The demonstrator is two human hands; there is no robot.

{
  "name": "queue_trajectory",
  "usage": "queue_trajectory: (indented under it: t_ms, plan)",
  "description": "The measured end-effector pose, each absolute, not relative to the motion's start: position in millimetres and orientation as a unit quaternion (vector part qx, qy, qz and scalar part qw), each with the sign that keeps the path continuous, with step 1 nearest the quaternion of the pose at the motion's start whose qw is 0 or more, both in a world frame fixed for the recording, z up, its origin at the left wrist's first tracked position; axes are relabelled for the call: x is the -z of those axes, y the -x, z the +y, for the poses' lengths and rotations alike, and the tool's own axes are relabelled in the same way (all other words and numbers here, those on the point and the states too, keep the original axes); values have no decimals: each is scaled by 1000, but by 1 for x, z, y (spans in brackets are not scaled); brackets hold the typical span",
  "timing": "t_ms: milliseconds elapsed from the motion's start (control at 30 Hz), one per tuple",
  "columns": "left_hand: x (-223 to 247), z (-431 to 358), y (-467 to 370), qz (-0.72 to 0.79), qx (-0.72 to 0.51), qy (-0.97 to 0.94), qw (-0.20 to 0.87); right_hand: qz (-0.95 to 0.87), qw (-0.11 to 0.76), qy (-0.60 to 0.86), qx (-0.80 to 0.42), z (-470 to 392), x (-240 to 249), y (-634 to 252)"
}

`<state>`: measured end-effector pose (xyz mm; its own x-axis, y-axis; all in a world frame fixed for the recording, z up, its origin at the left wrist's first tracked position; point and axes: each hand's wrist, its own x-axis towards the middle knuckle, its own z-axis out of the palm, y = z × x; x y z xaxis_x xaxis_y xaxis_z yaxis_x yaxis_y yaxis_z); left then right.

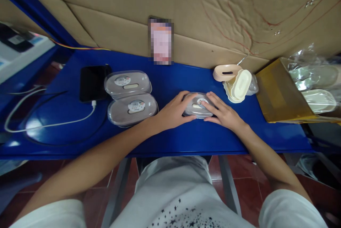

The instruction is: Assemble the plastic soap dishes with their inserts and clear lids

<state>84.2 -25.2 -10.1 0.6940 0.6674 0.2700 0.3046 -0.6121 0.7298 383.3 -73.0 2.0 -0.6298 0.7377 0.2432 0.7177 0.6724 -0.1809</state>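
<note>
An oval lidded plastic box (pixel 198 109) with a clear cover, a round sticker and a pale slot on top rests on the blue table in front of me. My left hand (pixel 177 109) grips its left end, thumb along the near side and fingers over the far edge. Around the right end curves my right hand (pixel 222 112), with one fingertip on the sticker and the thumb by the near side. Two similar boxes, one farther (pixel 129 83) and one nearer (pixel 132 110), lie side by side left of my left hand.
A peach-coloured lid (pixel 225 72) and cream trays (pixel 241 85) lie beyond my right hand. A cardboard box (pixel 277 89) of bagged parts stands at the right. At the left, a black phone (pixel 92 84) has a white cable (pixel 66 125). A blurred card (pixel 162 41) hangs on the cardboard wall.
</note>
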Motion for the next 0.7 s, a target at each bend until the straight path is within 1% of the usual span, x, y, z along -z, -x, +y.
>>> queue_trajectory:
  t_ms: [133, 200, 267, 333, 433, 533, 600, 700]
  plan:
    - [13, -24, -85, 287, -257, -863, 326, -902, 171, 396, -17, -73, 6, -386]
    - [13, -25, -86, 293, -254, -861, 328, -900, 177, 397, -27, -71, 7, -387]
    - [11, -29, -88, 315, -267, -858, 307, -897, 177, 404, -38, -66, 6, -384]
    - [6, -36, -90, 327, -301, -863, 242, -893, 178, 412, -41, -60, 5, -375]
    - [-3, -49, -93, 274, -351, -887, 124, -895, 159, 416, -36, -43, 1, -352]
    - [-5, -59, -95, 220, -369, -900, 77, -890, 138, 432, -41, -17, -9, -336]
    - [-4, -61, -96, 205, -354, -910, 69, -856, 169, 488, -15, 0, -17, -343]
    - [-1, -57, -95, 203, -307, -927, 70, -722, 251, 637, 98, 8, -25, -384]
